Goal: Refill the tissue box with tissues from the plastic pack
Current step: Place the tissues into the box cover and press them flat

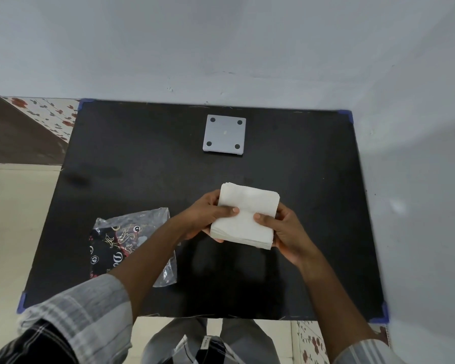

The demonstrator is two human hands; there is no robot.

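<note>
You hold a thick stack of white tissues (246,218) above the middle of a black table (147,158), one hand on each side. Your left hand (208,215) wraps the stack's left edge, thumb pressed across the top sheet and fingers curled beneath; its grip is closed on the tissues. Your right hand (284,229) clasps the right edge in the same way, thumb on top, fingers under the stack. The stack tilts slightly, its near edge showing the layered sheets.

The plastic pack (131,240) lies flat and crumpled on the table to the left of your hands, partly crossed by your left forearm; it looks emptied, though its dark printed face makes that hard to judge. Well apart, near the table's far edge, a grey square piece (225,134) with four dark round pads lies flat, possibly the tissue box turned base up. Checked sleeves (89,311) cover both forearms at the frame's bottom.
</note>
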